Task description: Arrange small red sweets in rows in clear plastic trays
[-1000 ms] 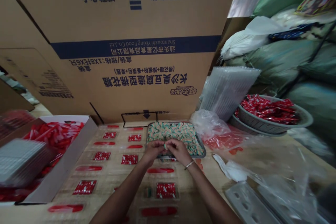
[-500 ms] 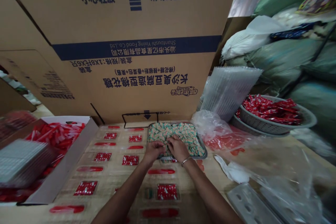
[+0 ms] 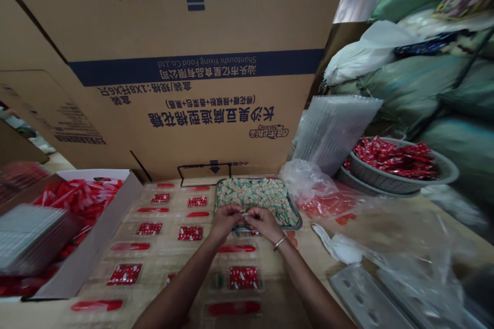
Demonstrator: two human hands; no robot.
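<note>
A metal tray (image 3: 298,222) heaped with small green-and-cream packets (image 3: 254,193) lies against the big carton. Over its near edge my left hand (image 3: 226,222) and my right hand (image 3: 265,223) meet, fingertips pinched together. A small packet of the same colours seems to be between them, mostly hidden by the fingers. A bracelet circles my right wrist. Just below my hands lie clear plastic trays, each with a red plastic piece (image 3: 236,249) and a red printed sachet (image 3: 244,277).
A tall carton (image 3: 216,144) stands behind the tray. To the left, a white box (image 3: 88,262) contains red plastic pieces and stacked clear trays (image 3: 33,236). At right are a grey basket (image 3: 443,167) of red sachets, more clear trays (image 3: 335,128) and plastic bags (image 3: 309,180).
My right hand has drawn back from the packets and turned toward my left hand, so the fingertips now meet. My left hand has stayed nearly in place. The view has shifted slightly.
</note>
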